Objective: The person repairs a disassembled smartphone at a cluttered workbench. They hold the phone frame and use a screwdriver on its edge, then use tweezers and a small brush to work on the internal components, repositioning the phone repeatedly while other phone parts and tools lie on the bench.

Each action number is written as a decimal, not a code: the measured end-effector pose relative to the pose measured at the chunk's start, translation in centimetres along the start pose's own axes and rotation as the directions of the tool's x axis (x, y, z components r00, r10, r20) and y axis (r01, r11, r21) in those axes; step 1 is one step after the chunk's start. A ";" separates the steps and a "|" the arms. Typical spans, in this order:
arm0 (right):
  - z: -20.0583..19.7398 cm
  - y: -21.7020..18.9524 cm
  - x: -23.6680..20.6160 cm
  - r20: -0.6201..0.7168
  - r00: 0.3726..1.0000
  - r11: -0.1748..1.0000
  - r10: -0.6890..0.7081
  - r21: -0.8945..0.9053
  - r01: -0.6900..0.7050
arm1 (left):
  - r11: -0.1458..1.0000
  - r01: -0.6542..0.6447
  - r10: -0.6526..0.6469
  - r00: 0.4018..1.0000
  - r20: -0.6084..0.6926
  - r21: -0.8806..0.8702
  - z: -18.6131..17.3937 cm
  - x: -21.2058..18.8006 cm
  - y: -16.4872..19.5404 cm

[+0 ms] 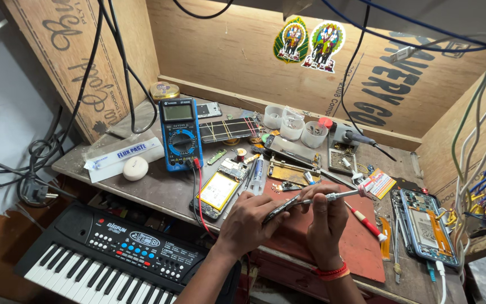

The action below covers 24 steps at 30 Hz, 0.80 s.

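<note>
While the left hand (248,217) grips a thin dark phone part (281,207) by its edges over the red mat (361,247) near the bench's front, the right hand (324,217) clasps a screwdriver (333,196); the part looks light, stiff, fragile—best held edgewise.

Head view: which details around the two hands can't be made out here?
- Phone in the left hand: mostly hidden by fingers.
- Screwdriver tip in the right hand: too small to see where it touches.
- Keyboard: cut off by the bottom edge.
- Parts in clear cups: too small.
</note>
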State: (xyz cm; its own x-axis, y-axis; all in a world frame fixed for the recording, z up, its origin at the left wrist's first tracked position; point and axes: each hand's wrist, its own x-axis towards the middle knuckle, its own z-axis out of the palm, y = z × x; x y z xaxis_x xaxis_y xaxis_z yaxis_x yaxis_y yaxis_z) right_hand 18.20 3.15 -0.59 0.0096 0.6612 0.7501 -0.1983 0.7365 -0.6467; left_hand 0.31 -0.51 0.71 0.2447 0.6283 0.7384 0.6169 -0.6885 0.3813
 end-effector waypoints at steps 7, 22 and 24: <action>0.1 -0.3 0.0 0.016 1.000 0.999 -0.007 -0.032 0.008 | 0.998 -0.054 0.055 0.998 -0.008 0.015 0.1 -0.2 0.0; 0.1 0.0 -0.3 0.042 0.999 1.000 -0.009 -0.017 0.010 | 0.999 -0.033 0.033 0.999 0.011 0.003 0.1 -0.2 0.1; 0.1 0.0 -0.4 0.046 0.999 1.000 -0.001 -0.028 0.003 | 1.000 -0.027 0.027 1.000 0.011 0.004 0.1 -0.3 0.2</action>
State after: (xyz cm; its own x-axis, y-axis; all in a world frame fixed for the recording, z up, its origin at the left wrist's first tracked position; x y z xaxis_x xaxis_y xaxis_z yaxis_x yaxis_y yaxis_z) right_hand 18.08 2.92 -0.87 -0.0355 0.6529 0.7566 -0.1709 0.7420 -0.6482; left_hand 0.39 -0.75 0.55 0.2696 0.6132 0.7425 0.6131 -0.7039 0.3587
